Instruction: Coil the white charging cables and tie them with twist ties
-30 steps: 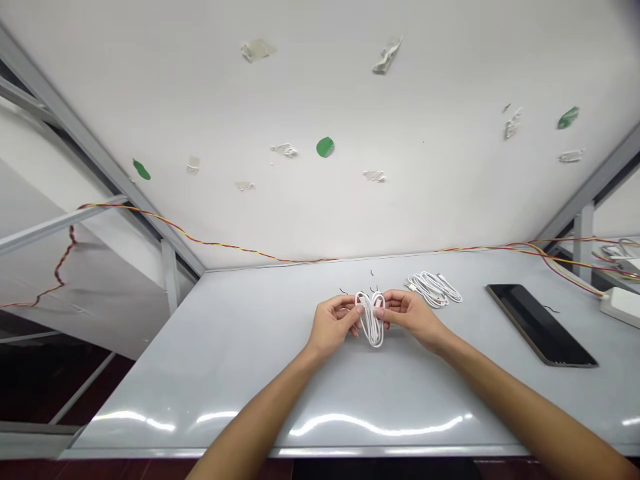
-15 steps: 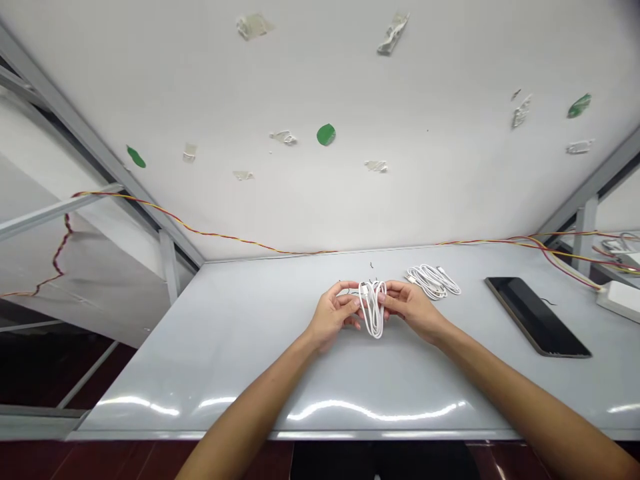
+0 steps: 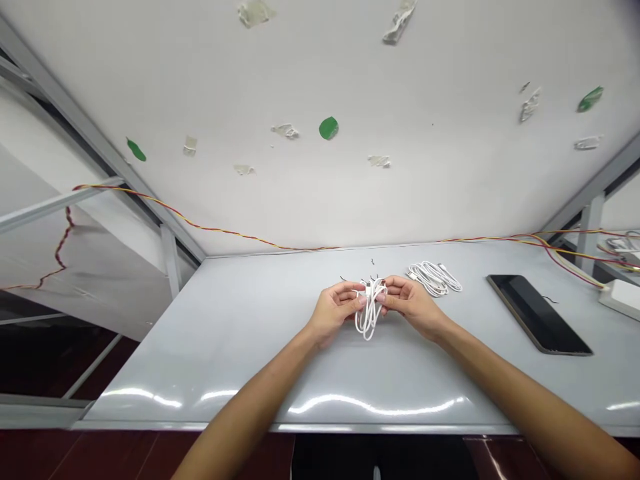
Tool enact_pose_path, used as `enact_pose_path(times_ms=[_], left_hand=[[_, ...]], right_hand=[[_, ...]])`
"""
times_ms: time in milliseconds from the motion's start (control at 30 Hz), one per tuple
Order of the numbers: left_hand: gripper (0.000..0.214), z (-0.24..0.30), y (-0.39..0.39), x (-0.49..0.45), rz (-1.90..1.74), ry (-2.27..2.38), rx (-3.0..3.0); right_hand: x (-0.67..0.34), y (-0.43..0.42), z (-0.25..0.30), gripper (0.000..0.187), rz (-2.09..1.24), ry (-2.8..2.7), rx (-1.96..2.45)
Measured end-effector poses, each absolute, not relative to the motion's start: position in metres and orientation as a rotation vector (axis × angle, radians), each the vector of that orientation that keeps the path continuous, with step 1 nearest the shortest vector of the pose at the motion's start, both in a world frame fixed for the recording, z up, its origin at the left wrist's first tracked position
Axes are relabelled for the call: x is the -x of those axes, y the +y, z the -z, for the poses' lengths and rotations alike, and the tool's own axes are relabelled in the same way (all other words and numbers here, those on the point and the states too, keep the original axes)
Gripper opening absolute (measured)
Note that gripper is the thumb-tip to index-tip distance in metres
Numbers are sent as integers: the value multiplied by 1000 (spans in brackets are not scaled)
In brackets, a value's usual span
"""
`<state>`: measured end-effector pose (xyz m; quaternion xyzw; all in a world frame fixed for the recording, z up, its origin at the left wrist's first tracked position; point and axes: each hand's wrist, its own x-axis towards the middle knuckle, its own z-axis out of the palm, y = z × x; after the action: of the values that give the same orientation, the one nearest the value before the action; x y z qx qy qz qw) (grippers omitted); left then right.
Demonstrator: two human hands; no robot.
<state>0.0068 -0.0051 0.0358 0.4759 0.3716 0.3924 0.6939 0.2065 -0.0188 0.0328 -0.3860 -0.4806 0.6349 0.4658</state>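
Observation:
A coiled white USB cable (image 3: 369, 313) is held between my two hands, a little above the grey table (image 3: 240, 347). My left hand (image 3: 336, 311) grips the coil from the left, thumb against its middle. From the other side, my right hand (image 3: 407, 305) pinches the bundle between thumb and fingers. The cable's plug shows near the top of the coil, and its loops hang below my fingers. Beyond my right hand lie more coiled white cables (image 3: 434, 278). Short dark tie pieces (image 3: 373, 261) are scattered behind my hands.
A dark tablet or large phone (image 3: 537, 313) lies on the right, with a thin dark tie beside it. Farther right sits a white power strip (image 3: 623, 298). Red and yellow wires (image 3: 240, 235) run along the white back wall (image 3: 310, 200).
The coil has shifted slightly, and its lower loops now hang more to the left and spread more. Both hands still hold it. The whole view has moved a little.

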Motion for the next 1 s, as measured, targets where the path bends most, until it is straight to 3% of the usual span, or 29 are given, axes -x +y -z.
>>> enact_pose_path(times_ms=[500, 1000], left_hand=[[43, -32, -7, -8, -820, 809, -1076], [39, -29, -8, -11, -857, 814, -1165]], right_hand=[[-213, -18, -34, 33, -1735, -1106, 868], [-205, -22, -36, 37, -1414, -1261, 1001]])
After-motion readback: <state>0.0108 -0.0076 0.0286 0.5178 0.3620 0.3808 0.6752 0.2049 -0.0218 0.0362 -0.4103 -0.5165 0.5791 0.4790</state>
